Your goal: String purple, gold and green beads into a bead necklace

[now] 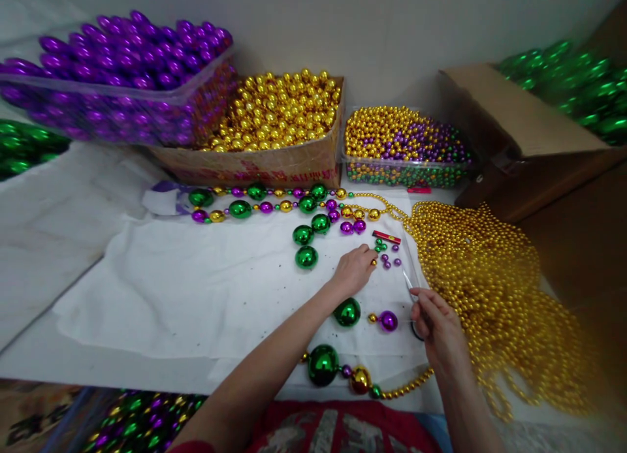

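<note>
My left hand [354, 270] reaches over the white cloth, fingertips bent together by small green beads [381, 245] and a small gold bead [373, 262]; what lies between them is hidden. Small purple beads [386, 260] lie just right of these fingers. In my right hand [437, 319] is a pair of scissors [407, 280], blades pointing up and away, a dark handle loop below. A thin string runs from that hand to a purple ball [388, 321] with a gold bead beside it. Left of it rests a large green ball [347, 312]. A partly strung necklace [323, 365] lies nearest me.
Behind are a clear tub of purple beads [147, 94], a carton of gold beads [279, 166] and a tub of mixed beads [406, 172]. Gold bead strands [480, 264] heap at right beside a cardboard box [519, 113]. A finished-looking strand [240, 209] stretches along the back.
</note>
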`<act>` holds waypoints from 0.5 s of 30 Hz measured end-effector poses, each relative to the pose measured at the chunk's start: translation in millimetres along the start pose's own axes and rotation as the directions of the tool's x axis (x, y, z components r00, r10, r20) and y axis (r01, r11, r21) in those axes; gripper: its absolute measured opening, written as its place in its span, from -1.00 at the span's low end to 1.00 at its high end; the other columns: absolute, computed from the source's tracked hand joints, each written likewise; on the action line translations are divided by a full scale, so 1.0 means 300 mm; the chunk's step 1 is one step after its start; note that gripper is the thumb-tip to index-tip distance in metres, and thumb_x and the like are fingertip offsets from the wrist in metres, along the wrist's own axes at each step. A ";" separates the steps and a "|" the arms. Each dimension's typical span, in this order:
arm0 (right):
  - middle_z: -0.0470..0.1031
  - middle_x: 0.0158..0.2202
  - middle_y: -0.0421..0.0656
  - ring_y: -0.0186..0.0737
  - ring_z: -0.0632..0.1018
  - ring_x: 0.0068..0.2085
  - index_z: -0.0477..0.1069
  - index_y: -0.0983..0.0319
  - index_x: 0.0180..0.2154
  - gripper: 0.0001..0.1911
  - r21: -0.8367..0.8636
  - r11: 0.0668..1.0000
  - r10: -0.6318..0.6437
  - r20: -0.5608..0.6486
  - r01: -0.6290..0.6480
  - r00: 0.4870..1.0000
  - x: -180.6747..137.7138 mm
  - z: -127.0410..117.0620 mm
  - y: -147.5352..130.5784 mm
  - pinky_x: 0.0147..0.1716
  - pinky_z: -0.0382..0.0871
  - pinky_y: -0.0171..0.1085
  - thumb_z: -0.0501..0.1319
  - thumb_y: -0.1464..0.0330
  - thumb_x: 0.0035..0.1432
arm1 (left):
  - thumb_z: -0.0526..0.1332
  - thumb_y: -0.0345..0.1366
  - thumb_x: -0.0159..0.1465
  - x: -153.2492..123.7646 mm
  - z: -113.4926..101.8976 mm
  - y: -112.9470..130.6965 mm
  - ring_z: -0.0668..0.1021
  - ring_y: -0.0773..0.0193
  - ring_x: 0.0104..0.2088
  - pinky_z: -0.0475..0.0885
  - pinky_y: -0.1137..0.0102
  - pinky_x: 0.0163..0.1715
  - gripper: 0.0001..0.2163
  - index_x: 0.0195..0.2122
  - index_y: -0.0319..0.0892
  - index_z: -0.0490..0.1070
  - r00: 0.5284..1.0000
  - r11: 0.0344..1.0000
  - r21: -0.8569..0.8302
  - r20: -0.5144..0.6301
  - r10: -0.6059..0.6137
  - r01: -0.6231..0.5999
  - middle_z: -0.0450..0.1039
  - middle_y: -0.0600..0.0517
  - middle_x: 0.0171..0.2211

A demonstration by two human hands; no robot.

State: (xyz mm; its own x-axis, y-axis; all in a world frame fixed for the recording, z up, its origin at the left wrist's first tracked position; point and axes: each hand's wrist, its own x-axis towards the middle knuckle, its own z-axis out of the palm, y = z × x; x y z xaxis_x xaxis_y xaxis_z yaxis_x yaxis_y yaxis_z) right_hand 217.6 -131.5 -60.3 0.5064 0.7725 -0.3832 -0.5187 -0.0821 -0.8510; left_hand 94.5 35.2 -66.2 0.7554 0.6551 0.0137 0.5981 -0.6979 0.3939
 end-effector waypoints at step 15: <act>0.31 -0.60 -0.25 -0.48 0.19 -0.67 0.50 0.24 -0.24 -0.61 -0.117 0.993 0.030 -0.031 -0.033 0.999 -0.018 -0.035 0.009 -0.74 -0.01 -0.48 0.38 0.12 -0.06 | 0.06 -0.31 0.31 -0.024 -0.006 0.005 0.50 0.24 -0.23 0.40 0.39 -0.27 -0.86 -0.19 -0.14 0.38 1.000 1.000 0.002 0.026 0.007 -0.007 0.37 0.02 -0.19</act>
State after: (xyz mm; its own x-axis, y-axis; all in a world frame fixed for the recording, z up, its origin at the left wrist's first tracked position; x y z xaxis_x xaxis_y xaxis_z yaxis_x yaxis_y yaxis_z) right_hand 220.7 -142.6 -64.2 0.5116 0.7500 -0.4192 -0.4508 -0.1810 -0.8740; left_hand 89.6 29.9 -64.1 0.7665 0.6422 -0.0072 0.5930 -0.7034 0.3918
